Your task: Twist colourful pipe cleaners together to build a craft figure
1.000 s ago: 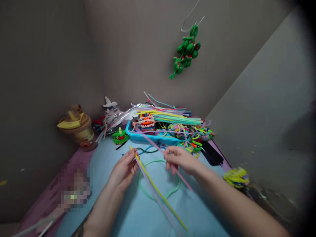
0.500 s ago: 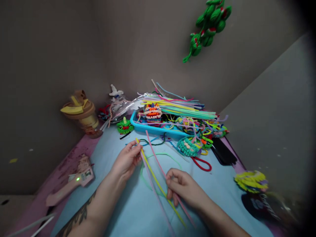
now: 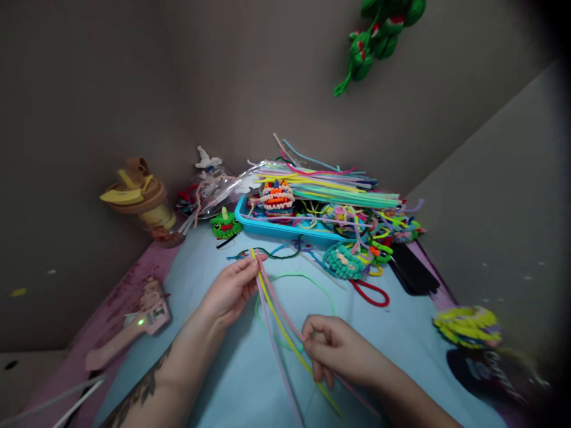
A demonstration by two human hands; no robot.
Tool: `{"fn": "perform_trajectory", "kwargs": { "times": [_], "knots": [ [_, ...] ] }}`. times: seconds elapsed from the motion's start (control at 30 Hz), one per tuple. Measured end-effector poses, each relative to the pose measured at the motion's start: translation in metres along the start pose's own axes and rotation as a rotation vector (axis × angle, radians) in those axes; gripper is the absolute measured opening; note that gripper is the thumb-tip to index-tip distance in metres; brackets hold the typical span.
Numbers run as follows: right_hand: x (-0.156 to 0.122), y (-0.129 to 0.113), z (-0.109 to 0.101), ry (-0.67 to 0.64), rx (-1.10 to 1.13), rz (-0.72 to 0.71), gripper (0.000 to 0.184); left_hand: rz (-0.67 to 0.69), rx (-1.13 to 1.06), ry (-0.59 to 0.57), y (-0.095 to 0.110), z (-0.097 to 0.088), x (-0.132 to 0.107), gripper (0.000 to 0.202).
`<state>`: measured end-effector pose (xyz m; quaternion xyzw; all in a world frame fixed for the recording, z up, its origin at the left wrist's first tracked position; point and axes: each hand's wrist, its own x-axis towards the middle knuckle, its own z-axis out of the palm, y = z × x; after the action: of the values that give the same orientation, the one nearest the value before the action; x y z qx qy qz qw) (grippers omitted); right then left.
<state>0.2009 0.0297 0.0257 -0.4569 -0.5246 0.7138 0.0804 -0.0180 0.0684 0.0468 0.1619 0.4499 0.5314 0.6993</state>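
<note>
My left hand (image 3: pixel 229 290) pinches the top ends of a small bundle of pipe cleaners (image 3: pixel 275 309), yellow, pink and lilac, which run down across the light blue table mat (image 3: pixel 232 380). Lower on the same bundle, my right hand (image 3: pixel 336 349) is closed around the stems. A mint green pipe cleaner loop (image 3: pixel 307 279) lies on the mat under the bundle.
A blue tray (image 3: pixel 285 232) at the back holds a heap of coloured pipe cleaners (image 3: pixel 330 190) and woven figures. A teal woven figure (image 3: pixel 342 261) and red loop (image 3: pixel 371 294) lie right. A pink glue gun (image 3: pixel 127 333) lies left, a brown jar (image 3: pixel 143 205) behind it. Green figures (image 3: pixel 379 35) hang on the wall.
My right hand slid down the pipe cleaners towards me and brought the pink one in against the yellow and lilac ones. The left hand kept its pinch at the top ends.
</note>
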Motion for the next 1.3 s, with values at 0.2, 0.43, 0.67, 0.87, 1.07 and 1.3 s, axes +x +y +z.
{"fn": "perform_trajectory", "kwargs": {
  "times": [0.2, 0.43, 0.67, 0.87, 1.07, 1.3],
  "knots": [
    [-0.002, -0.002, -0.002, -0.035, -0.015, 0.006, 0.010, 0.014, 0.052, -0.032, -0.002, -0.002, 0.001, 0.024],
    [-0.002, -0.003, -0.003, -0.077, -0.012, -0.019, 0.021, 0.035, 0.049, -0.066, -0.003, -0.002, 0.000, 0.008],
    [-0.003, -0.005, -0.006, -0.162, -0.020, -0.142, 0.035, 0.031, -0.033, -0.023, 0.001, 0.000, -0.001, 0.008],
    [-0.011, -0.017, -0.020, -0.123, -0.017, -0.233, 0.035, 0.576, 0.009, -0.053, 0.069, 0.022, -0.023, 0.006],
    [-0.024, -0.063, -0.042, 0.066, -0.300, -0.405, 0.019, 1.510, 0.732, -0.149, 0.116, 0.075, -0.060, 0.004],
    [-0.027, -0.114, -0.047, 0.680, -0.288, -0.957, 0.025, 1.020, 1.519, -0.398, 0.072, 0.107, -0.029, 0.024]
  ]
}}
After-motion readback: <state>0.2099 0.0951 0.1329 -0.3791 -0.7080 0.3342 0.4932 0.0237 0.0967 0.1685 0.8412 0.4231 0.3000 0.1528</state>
